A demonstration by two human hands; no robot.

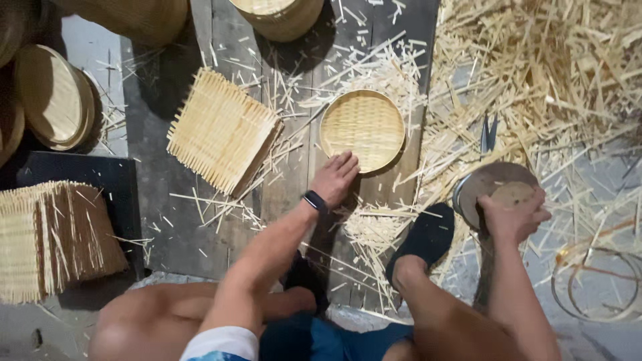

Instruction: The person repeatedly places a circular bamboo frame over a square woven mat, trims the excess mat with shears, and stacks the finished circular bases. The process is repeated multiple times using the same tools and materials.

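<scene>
My left hand (334,178) reaches forward, fingers together, its tips touching the near rim of a round woven bamboo tray (363,129) lying on the dark wooden floor. A black band sits on that wrist. My right hand (513,214) is closed on a round metal bowl-like mould (487,184), tilted on its edge, with a small woven disc pressed against it. My foot in a black shoe (424,241) rests just left of the mould.
A stack of square woven mats (221,130) lies left of the tray. More mats (50,237) and round trays (50,93) sit at far left. A large heap of bamboo strips (548,73) fills the right, with scissors (488,134) and bamboo hoops (595,284).
</scene>
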